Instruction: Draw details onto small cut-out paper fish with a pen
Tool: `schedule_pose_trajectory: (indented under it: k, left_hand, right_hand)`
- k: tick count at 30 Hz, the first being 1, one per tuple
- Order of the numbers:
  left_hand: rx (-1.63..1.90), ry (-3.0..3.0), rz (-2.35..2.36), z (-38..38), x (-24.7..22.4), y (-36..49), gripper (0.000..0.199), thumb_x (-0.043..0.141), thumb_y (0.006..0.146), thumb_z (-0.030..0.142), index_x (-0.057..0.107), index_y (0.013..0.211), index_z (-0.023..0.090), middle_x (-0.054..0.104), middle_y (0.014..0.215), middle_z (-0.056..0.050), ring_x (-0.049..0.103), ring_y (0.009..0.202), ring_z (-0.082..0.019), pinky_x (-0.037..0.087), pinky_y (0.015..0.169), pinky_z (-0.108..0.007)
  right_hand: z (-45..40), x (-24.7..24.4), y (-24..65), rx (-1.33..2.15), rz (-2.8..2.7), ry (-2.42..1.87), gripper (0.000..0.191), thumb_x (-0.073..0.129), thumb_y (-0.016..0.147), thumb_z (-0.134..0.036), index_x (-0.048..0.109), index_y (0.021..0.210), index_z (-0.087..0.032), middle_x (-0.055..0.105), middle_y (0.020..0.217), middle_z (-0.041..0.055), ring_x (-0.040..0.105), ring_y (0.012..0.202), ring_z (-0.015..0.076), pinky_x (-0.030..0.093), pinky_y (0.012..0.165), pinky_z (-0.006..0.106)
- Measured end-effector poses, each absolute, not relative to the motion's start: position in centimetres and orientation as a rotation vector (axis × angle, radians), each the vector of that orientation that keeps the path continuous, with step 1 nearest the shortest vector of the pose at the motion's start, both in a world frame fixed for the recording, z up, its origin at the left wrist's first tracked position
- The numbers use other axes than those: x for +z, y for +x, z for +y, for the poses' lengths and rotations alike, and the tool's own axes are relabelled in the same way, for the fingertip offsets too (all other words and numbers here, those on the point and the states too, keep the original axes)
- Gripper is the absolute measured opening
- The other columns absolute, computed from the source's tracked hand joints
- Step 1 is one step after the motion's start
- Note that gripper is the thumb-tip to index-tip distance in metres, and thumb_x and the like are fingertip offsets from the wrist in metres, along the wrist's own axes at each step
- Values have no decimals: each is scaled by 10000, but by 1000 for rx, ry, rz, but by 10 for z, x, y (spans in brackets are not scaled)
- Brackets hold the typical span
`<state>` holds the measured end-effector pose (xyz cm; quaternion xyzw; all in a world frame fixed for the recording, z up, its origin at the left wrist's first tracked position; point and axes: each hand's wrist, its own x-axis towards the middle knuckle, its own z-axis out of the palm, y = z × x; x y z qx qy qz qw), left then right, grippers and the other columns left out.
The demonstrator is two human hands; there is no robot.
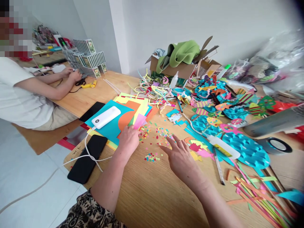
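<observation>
My left hand [129, 139] is closed on a few coloured paper pieces [139, 121], pink, yellow and green, above the stacked paper sheets. My right hand [178, 155] has its fingers spread over the wooden table, beside small confetti dots [163, 132]. More round dots [152, 157] lie in a little group between the two hands. Right of my right hand are pink, yellow and red fish cutouts [198, 147]. A white power bank [106, 117] rests on the blue sheet [95, 115] left of my left hand.
A black phone [87, 160] with a white cable lies at the left edge. Glue bottle [224, 147], pen [218, 166], blue textured discs [245, 150] and paper strips [258, 196] fill the right. A person in white [30, 91] sits left. A cardboard box [173, 70] stands behind.
</observation>
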<state>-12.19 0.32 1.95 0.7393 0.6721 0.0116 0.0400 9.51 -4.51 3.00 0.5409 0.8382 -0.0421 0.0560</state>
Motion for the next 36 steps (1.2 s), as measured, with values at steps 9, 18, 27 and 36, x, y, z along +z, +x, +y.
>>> schedule_pose_trajectory:
  k: [9,18,27,36]
  left_hand:
    - [152,2324,2012,5,17,-124,189,601,860,167,784,893,204,670,1013,-116,593,1025,-278,482,921,-370]
    - [328,2390,1954,6,11,-122,210,628,838,152,773,981,203,663,1088,-114,570,1088,-284,478,977,-387]
    - [451,2455,1889,3,9,-117,270,619,834,115,726,1070,190,661,1093,-89,563,1099,-251,462,1008,-369]
    - [542,2523,1753,2,7,-115,350,564,814,33,728,1076,198,641,1169,-86,530,1152,-247,454,1032,-369]
  right_hand:
    - [-41,31,97,-115,2496,1691,519,510,845,-33,664,1268,-291,457,1483,134,302,1411,381,281,1096,562]
    - [-36,31,98,-75,2440,1770,488,477,866,-42,657,1268,-250,457,1488,119,288,1420,371,289,1097,553]
    - [-28,27,92,-55,2462,1771,527,466,868,-40,621,1316,-271,457,1486,118,303,1410,370,305,1084,539]
    - [-28,21,87,-101,2569,1701,497,498,869,-71,648,1286,-297,436,1499,122,299,1412,371,285,1093,536]
